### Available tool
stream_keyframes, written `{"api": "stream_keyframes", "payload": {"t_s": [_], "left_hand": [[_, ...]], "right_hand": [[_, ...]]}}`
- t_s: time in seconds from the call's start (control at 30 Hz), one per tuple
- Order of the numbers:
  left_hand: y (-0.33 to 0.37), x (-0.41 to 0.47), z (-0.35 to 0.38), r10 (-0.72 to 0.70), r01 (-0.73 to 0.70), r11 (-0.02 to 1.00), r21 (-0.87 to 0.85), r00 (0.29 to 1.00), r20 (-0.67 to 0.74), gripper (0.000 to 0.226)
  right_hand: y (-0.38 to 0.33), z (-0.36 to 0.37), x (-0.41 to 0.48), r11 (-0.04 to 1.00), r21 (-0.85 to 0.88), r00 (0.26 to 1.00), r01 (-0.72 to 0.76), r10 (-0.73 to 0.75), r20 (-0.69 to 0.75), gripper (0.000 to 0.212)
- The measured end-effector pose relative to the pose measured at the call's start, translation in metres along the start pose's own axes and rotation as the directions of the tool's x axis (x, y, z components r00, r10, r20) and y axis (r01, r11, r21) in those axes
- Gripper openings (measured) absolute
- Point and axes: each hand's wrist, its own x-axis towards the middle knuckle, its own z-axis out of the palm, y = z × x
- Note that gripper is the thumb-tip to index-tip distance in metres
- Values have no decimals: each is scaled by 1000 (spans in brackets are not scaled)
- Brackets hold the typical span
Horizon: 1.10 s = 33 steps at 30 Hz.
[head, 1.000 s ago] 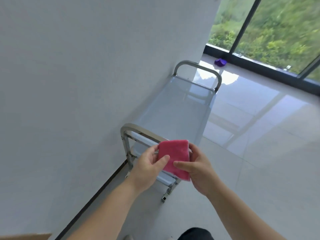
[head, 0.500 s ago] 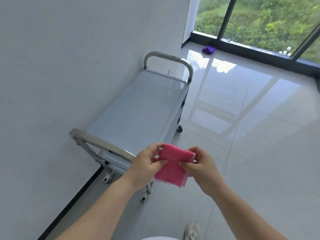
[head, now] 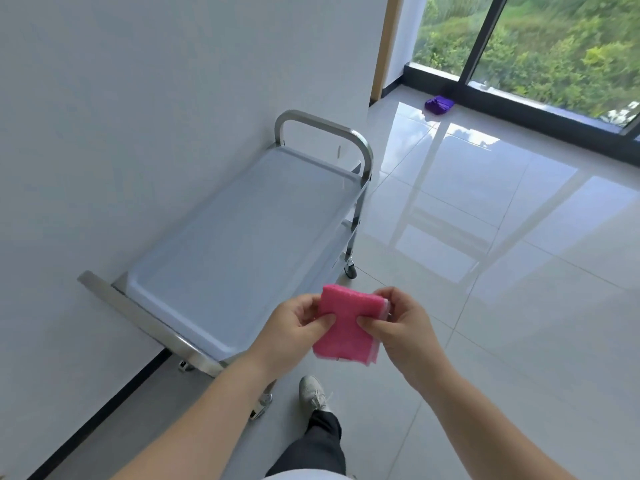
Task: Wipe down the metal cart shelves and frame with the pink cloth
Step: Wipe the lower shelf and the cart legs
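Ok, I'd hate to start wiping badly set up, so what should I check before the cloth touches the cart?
1. Pink cloth gripped: ok, left hand and right hand both pinch it, folded.
2. Cloth on the metal cart: not ok, it is held in the air by the cart's near end.
3. Top shelf free of items: ok, nothing lies on it.
4. Lower shelf: cannot tell, mostly hidden under the top shelf.
5. Cloth damp or clean: cannot tell.
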Motion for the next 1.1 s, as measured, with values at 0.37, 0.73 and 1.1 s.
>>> {"api": "stream_keyframes", "payload": {"t_s": [0.37, 0.73, 1.1], "left_hand": [[36, 151, 3, 65, -64, 997, -37, 997, 33, 19], [53, 216, -8, 33, -38, 999, -12, 947, -320, 17], [50, 194, 74, -77, -9, 995, -100, 567, -820, 16]], "right_hand": [[-59, -44, 137, 996, -69, 999, 48, -48, -7, 25], [-78, -36, 261, 979, -193, 967, 65, -14, 254, 26], [-89, -36, 320, 927, -299, 638, 226, 90, 765, 23]]}}
